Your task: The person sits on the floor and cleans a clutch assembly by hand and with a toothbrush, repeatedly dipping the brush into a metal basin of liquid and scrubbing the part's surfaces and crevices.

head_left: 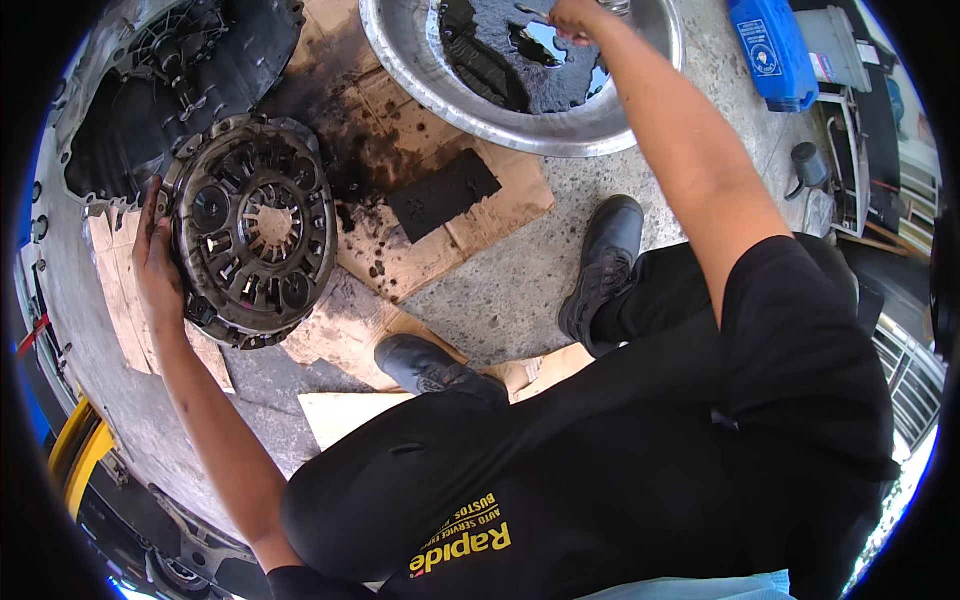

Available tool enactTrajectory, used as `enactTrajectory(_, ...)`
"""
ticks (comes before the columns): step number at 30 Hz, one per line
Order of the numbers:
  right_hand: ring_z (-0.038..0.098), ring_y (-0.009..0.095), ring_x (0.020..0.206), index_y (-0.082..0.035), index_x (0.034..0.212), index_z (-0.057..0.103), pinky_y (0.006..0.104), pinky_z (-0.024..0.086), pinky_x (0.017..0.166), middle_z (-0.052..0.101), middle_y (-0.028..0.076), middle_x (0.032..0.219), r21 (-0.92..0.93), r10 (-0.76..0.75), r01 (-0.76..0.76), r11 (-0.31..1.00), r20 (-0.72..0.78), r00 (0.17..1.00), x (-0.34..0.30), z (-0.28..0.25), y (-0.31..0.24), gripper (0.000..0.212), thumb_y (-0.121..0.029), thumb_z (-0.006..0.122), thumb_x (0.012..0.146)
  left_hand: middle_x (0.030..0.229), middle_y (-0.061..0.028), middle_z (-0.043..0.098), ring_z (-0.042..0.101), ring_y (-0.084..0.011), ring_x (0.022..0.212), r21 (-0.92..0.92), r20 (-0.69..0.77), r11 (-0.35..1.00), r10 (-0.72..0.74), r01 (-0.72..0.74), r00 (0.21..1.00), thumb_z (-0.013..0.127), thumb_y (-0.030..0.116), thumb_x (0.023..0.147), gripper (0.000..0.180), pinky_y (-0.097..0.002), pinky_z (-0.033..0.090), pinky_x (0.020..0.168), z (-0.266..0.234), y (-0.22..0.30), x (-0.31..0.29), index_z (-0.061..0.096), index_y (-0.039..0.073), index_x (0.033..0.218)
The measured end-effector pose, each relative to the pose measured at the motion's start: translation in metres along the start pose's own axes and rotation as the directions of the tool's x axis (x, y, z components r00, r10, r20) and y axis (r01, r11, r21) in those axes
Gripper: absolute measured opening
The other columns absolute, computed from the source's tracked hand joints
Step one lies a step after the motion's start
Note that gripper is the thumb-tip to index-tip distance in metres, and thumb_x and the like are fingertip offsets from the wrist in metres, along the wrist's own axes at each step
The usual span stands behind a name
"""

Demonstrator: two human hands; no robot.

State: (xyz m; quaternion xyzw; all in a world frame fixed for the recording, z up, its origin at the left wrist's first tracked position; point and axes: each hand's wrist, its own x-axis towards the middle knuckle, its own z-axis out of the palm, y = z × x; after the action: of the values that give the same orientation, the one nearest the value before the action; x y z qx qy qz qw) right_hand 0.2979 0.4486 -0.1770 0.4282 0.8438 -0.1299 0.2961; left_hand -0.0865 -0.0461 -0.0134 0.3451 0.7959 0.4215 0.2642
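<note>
A round, grimy metal clutch pressure plate (pixel 222 228) stands tilted on the cardboard to my left. My left hand (pixel 158 265) grips its left edge, fingers stretched up along the rim and smudged dark. At the top of the view, my right hand (pixel 580 18) is closed over a wide metal basin (pixel 420 95). A thin, light-coloured end sticks out from its fingers, but what it belongs to is hidden. Dark, oily liquid (pixel 545 90) lies in the basin.
A large gearbox housing (pixel 235 50) lies behind the clutch pressure plate. Oil-stained cardboard (pixel 500 215) covers part of the concrete, with a dark rectangular piece (pixel 445 195) on it. A blue container (pixel 775 60) stands right of the basin. My shoes (pixel 610 245) are close by.
</note>
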Motion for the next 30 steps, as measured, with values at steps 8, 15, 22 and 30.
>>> enactTrajectory(8, 0.064, 0.018, 0.064, -0.005, 0.082, 0.071, 0.0353, 0.052, 0.053, 0.071, 0.005, 0.073, 0.617, 0.106, -0.011, 0.787, -0.117, 0.987, 0.027, 0.086, 0.021, 0.033, -0.034, 0.066, 0.097, 0.151, -0.0161, 0.047, 0.042, -0.0250, 0.140, -0.110, -0.006, 0.994, 0.012, -0.013, 1.000, 0.041, 0.009, 0.098, 0.051, -0.0340, 0.025, 0.119, 0.011, 0.004, 0.011, 0.045, -0.003, 0.148)
enactTrajectory(15, 0.062, 0.016, 0.060, -0.007, 0.095, 0.072, 0.0341, 0.050, 0.052, 0.070, 0.005, 0.074, 0.427, 0.040, 0.010, 0.904, -0.108, 0.993, 0.005, 0.049, -0.026, 0.030, -0.037, 0.071, 0.091, 0.148, -0.0156, 0.050, 0.044, -0.0245, 0.139, -0.048, -0.017, 0.999, 0.000, -0.001, 1.000, 0.041, 0.008, 0.098, 0.050, -0.0331, 0.028, 0.118, 0.002, -0.005, 0.001, 0.047, -0.002, 0.147)
enactTrajectory(22, 0.057, 0.013, 0.065, -0.006, 0.100, 0.068, 0.0304, 0.046, 0.057, 0.064, 0.003, 0.079, 0.765, -0.306, 0.284, 0.578, -0.119, 0.944, -0.086, -0.057, -0.097, 0.022, -0.027, 0.066, 0.095, 0.141, -0.0144, 0.058, 0.052, -0.0214, 0.130, 0.101, -0.035, 0.994, 0.040, -0.036, 0.999, 0.045, 0.011, 0.096, 0.049, -0.0306, 0.032, 0.114, 0.007, 0.005, 0.006, 0.053, 0.002, 0.143)
enactTrajectory(30, 0.068, 0.022, 0.078, -0.009, 0.115, 0.065, 0.0398, 0.057, 0.074, 0.069, 0.015, 0.085, 0.322, -0.403, 0.379, 0.868, 0.011, 0.915, -0.166, 0.054, -0.295, 0.027, -0.030, 0.054, 0.103, 0.139, -0.0129, 0.059, 0.053, -0.0212, 0.129, 0.090, -0.033, 0.995, 0.044, -0.041, 0.998, 0.046, 0.013, 0.096, 0.047, -0.0295, 0.033, 0.113, -0.008, -0.011, 0.005, 0.056, 0.005, 0.141)
